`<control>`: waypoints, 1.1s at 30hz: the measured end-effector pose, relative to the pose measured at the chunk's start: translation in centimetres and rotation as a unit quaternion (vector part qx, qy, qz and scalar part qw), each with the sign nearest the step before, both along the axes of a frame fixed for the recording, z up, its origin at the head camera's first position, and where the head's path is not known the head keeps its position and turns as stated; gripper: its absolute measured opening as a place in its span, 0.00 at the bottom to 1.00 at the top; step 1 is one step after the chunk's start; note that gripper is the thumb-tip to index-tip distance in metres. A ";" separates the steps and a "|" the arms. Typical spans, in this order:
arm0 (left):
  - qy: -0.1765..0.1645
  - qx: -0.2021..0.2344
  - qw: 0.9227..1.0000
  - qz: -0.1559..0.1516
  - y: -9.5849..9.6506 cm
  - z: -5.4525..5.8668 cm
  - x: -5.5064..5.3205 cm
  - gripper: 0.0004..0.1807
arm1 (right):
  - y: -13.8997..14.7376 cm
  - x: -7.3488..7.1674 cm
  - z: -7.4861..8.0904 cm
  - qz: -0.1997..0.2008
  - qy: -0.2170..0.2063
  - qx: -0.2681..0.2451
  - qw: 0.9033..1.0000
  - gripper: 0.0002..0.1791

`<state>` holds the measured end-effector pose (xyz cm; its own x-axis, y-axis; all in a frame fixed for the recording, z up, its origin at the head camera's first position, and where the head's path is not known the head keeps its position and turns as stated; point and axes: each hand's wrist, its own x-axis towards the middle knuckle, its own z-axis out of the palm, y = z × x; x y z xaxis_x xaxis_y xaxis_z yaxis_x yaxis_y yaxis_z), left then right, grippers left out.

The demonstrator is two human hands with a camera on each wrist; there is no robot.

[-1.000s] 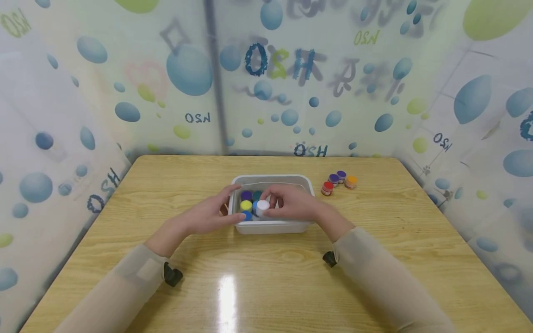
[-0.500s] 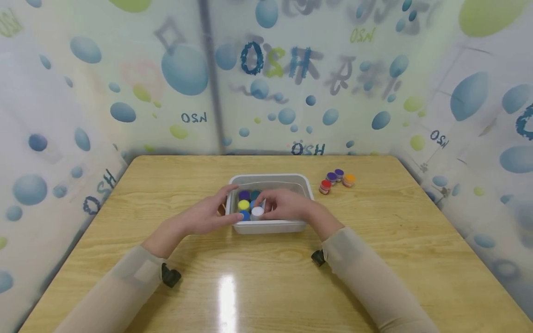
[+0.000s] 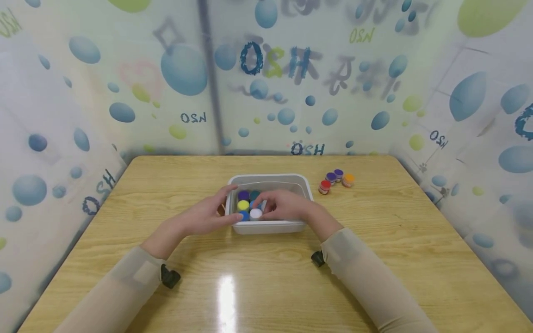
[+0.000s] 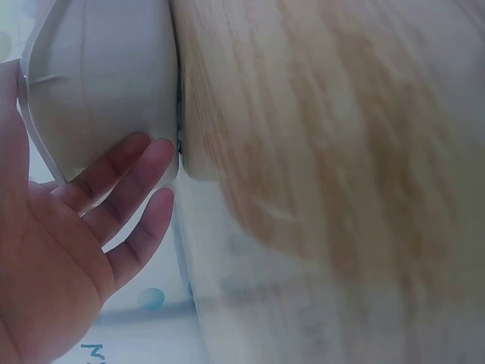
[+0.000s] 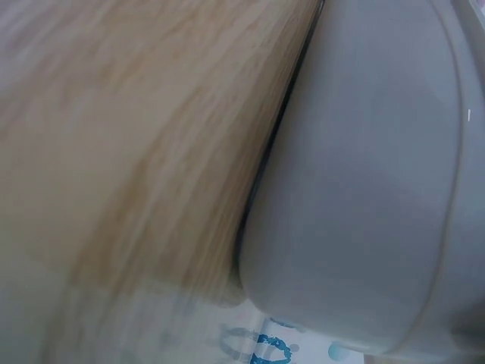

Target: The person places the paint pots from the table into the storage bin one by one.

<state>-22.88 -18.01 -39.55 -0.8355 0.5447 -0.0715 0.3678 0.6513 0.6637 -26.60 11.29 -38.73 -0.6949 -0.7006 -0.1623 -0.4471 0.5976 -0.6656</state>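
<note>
A white plastic bin (image 3: 270,227) stands on the wooden table, with small jars grouped in its left half. Their lids are purple (image 3: 243,195), yellow (image 3: 243,205), teal and blue. My left hand (image 3: 204,215) holds the bin's left end, thumb over the front rim by a blue lid (image 3: 244,216). In the left wrist view its fingers (image 4: 129,182) lie against the outer wall. Inside the bin, my right hand (image 3: 285,205) pinches a white-lidded jar (image 3: 256,214) beside that blue lid. Only the bin's outer wall (image 5: 356,182) shows in the right wrist view; the right hand is hidden there.
Right of the bin, several more jars stand on the table: one red-lidded (image 3: 325,187), two purple-lidded (image 3: 331,178) and one orange-lidded (image 3: 348,180). Patterned curtains (image 3: 291,92) enclose the table's back and sides.
My right hand has lowered the white-lidded jar into the bin and shifted it slightly left, beside the blue lid. The left hand has kept its place on the bin.
</note>
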 end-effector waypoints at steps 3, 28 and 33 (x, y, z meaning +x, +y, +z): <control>-0.002 -0.001 1.000 0.001 0.0 0.0 0.0 0.52 | 0.0 0.0 0.0 -0.003 -0.006 -0.001 1.000 0.14; -0.001 -0.010 1.000 0.004 0.0 0.1 0.0 0.53 | 0.0 0.1 0.0 -0.007 -0.011 0.003 1.000 0.12; 0.000 -0.010 1.000 0.005 -0.1 -0.1 0.0 0.53 | 0.0 0.1 0.0 -0.010 -0.013 0.005 1.000 0.12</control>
<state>-22.90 -18.09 -39.64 -0.8406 0.5355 -0.0818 0.3621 0.6678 0.6504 -26.46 11.27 -38.70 -0.7041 -0.6848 -0.1877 -0.4168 0.6126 -0.6715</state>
